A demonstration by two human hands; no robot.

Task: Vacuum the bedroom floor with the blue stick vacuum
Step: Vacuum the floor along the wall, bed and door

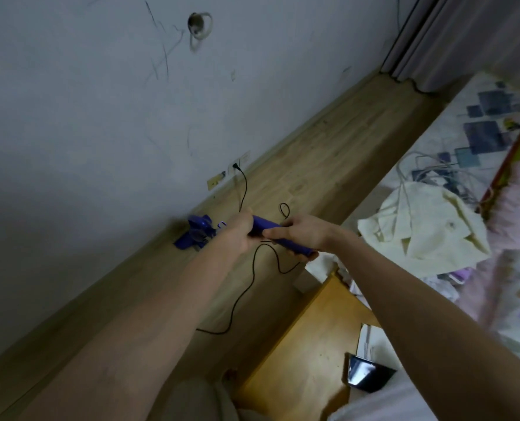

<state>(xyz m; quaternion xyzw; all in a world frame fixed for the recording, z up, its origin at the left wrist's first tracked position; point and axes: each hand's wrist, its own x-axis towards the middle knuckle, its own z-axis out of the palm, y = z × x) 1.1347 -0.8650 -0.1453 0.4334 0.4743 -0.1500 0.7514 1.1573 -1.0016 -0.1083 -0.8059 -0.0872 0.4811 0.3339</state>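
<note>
— Anything I can read from here?

— No. I see a small lit white mark on the blue stick vacuum point(263, 227), just left of my hands, but it is too blurred to make out. The scribbles on the far wall point(100, 117) form no letters or numbers.

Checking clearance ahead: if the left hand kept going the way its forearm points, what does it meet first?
The left hand, gripping the blue vacuum tube, points toward the wall. First in line looks like the vacuum's blue motor body on the floor, then the wall; depth is uncertain.
</note>
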